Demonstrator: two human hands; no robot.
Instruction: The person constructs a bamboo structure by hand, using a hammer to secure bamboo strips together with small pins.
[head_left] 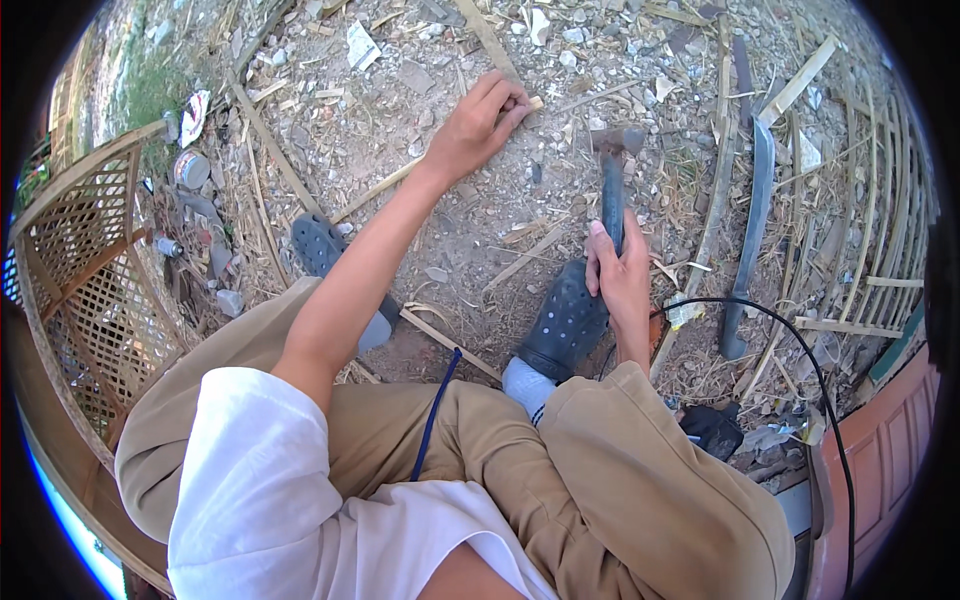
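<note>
My left hand (482,128) reaches out over the littered ground, its fingers closed in a pinch around a thin wooden strip (385,187). One pale end of the strip pokes out past the fingertips, and its length runs back under my left forearm. In my right hand (622,268) is a hammer (613,185), gripped low on its dark handle. Its rusty metal head points away from me, to the right of my left hand and apart from the strip. Part of the hammer's handle is hidden by my fingers.
A machete-like blade (757,205) lies at the right, near slatted wooden lattice (880,220). A black cable (815,355) curves there. At left stand a woven lattice panel (85,300) and a small round can (191,169). My dark clogs (562,322) rest among wood strips and rubble.
</note>
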